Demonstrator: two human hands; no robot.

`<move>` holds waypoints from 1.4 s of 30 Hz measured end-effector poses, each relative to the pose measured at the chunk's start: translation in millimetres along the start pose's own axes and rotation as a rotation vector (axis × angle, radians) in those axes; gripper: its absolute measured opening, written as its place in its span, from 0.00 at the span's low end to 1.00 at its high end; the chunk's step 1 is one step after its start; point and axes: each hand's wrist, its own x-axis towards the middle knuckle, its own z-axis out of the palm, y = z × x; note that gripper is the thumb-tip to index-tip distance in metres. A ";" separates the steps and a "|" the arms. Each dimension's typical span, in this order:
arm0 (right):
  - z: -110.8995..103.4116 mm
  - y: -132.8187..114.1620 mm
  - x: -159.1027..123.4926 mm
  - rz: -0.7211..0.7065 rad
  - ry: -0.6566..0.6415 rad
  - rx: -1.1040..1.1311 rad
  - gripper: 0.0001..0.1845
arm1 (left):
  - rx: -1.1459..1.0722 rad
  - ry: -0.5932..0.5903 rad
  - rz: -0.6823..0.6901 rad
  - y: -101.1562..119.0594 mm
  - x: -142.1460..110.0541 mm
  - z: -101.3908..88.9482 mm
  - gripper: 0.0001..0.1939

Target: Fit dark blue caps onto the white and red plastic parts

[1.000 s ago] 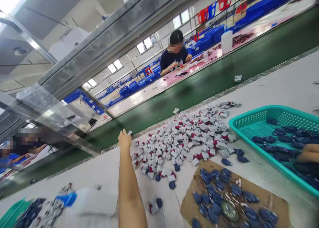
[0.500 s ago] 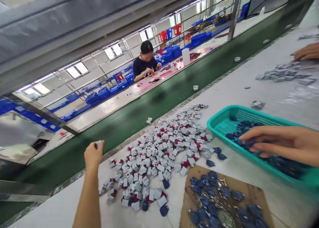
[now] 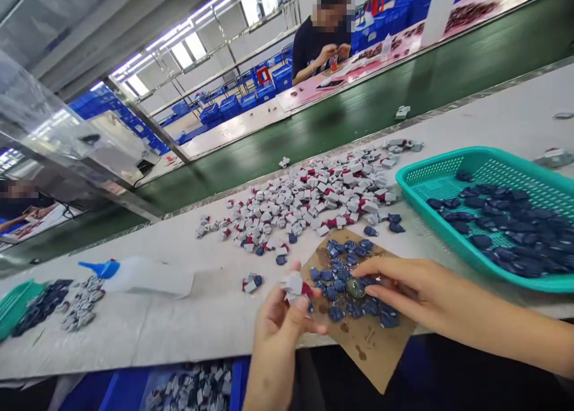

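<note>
My left hand (image 3: 282, 321) grips a small white and dark red plastic part (image 3: 293, 284), with a bit of dark blue showing at its lower end. My right hand (image 3: 403, 285) is over a brown board (image 3: 376, 354) strewn with small dark blue plastic pieces (image 3: 327, 292). Its thumb and forefinger are bent towards each other; what lies between their tips is too small to make out. Right beside those tips is a round greenish disc (image 3: 356, 288). A similar white part with a blue piece (image 3: 252, 283) lies left of my left hand.
Behind the board spreads a heap of white and red parts (image 3: 287, 201). A teal basket (image 3: 448, 243) of dark blue pieces stands at right. A white bottle with a blue nozzle (image 3: 105, 269) lies at left. Beyond runs a green conveyor belt (image 3: 242, 160); a co-worker (image 3: 320, 46) sits across it.
My view has turned. My left hand has come from beside the belt to the board's left edge. My right hand has left the teal basket and moved over the board.
</note>
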 end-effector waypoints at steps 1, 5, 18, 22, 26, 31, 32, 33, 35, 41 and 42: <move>4.9 2.8 1.0 -0.054 0.002 -0.078 0.16 | -0.068 0.073 -0.004 -11.6 -10.9 2.3 0.20; 16.4 10.3 9.0 -0.164 0.013 -0.284 0.09 | -0.259 0.262 -0.025 -40.5 -30.8 8.0 0.20; 18.2 17.2 13.2 -0.163 0.001 -0.323 0.08 | -0.272 0.232 0.042 -50.3 -27.6 2.9 0.17; 15.7 18.5 12.0 -0.116 -0.024 -0.304 0.08 | -0.314 0.146 -0.040 -51.9 -24.3 -1.3 0.19; 14.1 17.9 15.0 -0.127 -0.037 -0.314 0.08 | -0.361 0.110 -0.099 -51.2 -23.0 -6.7 0.10; 11.1 18.3 18.9 -0.121 -0.075 -0.387 0.08 | -0.378 -0.006 -0.123 -51.8 -24.8 -13.0 0.23; 10.7 18.4 18.9 -0.127 -0.081 -0.394 0.08 | -0.333 0.019 -0.108 -52.8 -25.4 -12.5 0.23; 10.6 18.6 18.8 -0.139 -0.088 -0.395 0.07 | -0.287 0.051 -0.088 -54.1 -26.1 -11.3 0.21; 12.3 19.1 18.4 -0.160 -0.108 -0.394 0.07 | -0.216 0.099 -0.037 -57.2 -27.5 -7.4 0.18; 26.8 26.8 19.7 -0.187 -0.161 -0.485 0.08 | -0.202 0.274 0.104 -68.9 -31.1 0.8 0.22; 28.2 28.5 20.1 -0.198 -0.170 -0.486 0.08 | -0.212 0.302 0.109 -70.3 -31.6 0.9 0.23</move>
